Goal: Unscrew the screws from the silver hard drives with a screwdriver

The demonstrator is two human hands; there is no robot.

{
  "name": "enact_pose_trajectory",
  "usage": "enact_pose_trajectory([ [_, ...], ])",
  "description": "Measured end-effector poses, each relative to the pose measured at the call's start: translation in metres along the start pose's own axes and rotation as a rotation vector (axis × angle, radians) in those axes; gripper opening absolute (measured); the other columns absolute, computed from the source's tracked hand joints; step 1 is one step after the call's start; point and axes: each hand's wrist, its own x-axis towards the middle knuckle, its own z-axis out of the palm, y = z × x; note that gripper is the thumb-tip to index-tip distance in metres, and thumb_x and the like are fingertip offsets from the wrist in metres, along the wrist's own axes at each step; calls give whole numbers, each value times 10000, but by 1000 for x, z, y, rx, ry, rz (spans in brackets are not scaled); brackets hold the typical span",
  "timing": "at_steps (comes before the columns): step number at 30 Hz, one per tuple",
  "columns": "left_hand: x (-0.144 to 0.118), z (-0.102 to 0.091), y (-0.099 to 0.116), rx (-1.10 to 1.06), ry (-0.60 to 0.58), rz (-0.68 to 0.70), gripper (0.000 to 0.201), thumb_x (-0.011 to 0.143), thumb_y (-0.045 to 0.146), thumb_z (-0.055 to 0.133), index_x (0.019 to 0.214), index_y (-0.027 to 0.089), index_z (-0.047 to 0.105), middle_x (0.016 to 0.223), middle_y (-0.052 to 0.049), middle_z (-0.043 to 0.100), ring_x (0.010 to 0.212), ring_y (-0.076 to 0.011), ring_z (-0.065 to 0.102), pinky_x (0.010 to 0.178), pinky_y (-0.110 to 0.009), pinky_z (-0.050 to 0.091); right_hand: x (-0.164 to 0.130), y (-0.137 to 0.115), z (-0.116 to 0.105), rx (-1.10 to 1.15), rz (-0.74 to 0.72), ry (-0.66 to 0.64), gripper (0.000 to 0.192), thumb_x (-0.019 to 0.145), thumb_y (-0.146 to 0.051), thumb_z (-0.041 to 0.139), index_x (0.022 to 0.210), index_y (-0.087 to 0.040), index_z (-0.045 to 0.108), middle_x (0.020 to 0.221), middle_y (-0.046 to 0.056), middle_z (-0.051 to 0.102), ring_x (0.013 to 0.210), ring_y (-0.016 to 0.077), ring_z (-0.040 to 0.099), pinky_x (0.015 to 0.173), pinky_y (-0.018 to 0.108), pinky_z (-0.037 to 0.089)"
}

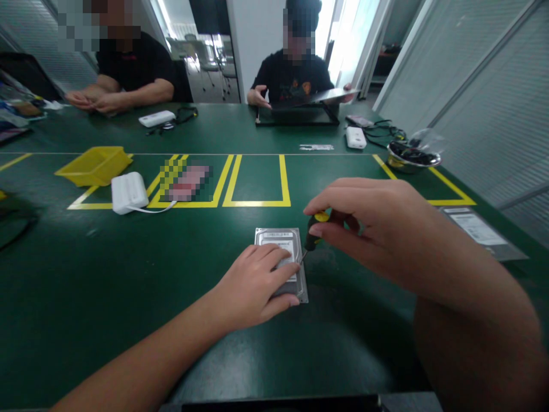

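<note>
**Silver hard drive held flat, screwdriver at its edge**

Head view: a silver hard drive (pixel 281 252) lies flat on the green desk (pixel 128 286), near the middle and close to the person. The left hand (pixel 253 286) rests on top of it, the fingers (pixel 278 266) spread and pressing on the label, not closed around anything. The right hand (pixel 364 223) is just beside the drive, on its right side. Its fingers are closed around a small screwdriver (pixel 313 232) with a black and yellow handle. The thin tip points down to the right edge of the drive and seems to touch it.

Farther on the desk there are yellow tape lines (pixel 257 203), a yellow tray (pixel 94 166) and a white box (pixel 128 191) with a cable. A metal bowl (pixel 412 157) stands at the far right. Two other people sit at the far side; one holds a dark flat panel (pixel 313 97), the hands of the other rest together on the desk.
</note>
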Motion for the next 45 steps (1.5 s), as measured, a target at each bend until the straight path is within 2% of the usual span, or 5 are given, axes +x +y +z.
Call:
enact_pose_trajectory([
  [7, -1, -1, -4, -9, -11, 5, 482, 930, 546, 524, 1294, 230, 549, 1284, -108, 571, 1194, -320, 517, 963, -511, 441, 0, 4, -9, 55, -71, -109, 188, 899, -179, 534, 960, -206, 709, 963, 49, 679, 840, 182, 605, 721, 305, 429],
  [18, -1, -1, -6, -72, 108, -28, 471, 930, 543, 522, 1226, 184, 597, 1211, -117, 613, 1143, -304, 550, 969, -492, 441, 6, -7, 6, -16, 3, 10, 138, 914, -236, 560, 920, -178, 685, 929, 57, 627, 804, 160, 555, 685, 286, 392],
  [25, -2, 0, -9, -54, 78, -84, 479, 918, 543, 546, 1241, 191, 587, 1215, -106, 608, 1136, -302, 541, 962, -487, 418, 1, 7, 1, -54, -11, 17, 100, 879, -258, 598, 929, -202, 665, 852, 26, 641, 748, 158, 567, 660, 281, 386],
  [38, -2, -1, -8, -52, 79, -72, 477, 929, 531, 533, 1266, 196, 580, 1229, -111, 605, 1139, -301, 535, 958, -485, 419, 0, 13, -5, -8, -76, -27, 239, 879, -186, 549, 1069, -223, 689, 1042, 43, 699, 953, 204, 640, 839, 340, 476],
  [45, -2, -1, -8, -48, 71, -76, 478, 922, 533, 545, 1263, 200, 581, 1229, -105, 606, 1144, -301, 536, 968, -487, 416, -1, 13, -11, 68, -162, -80, 305, 869, -110, 512, 1062, -243, 707, 1118, 22, 702, 1019, 183, 656, 888, 302, 496],
])
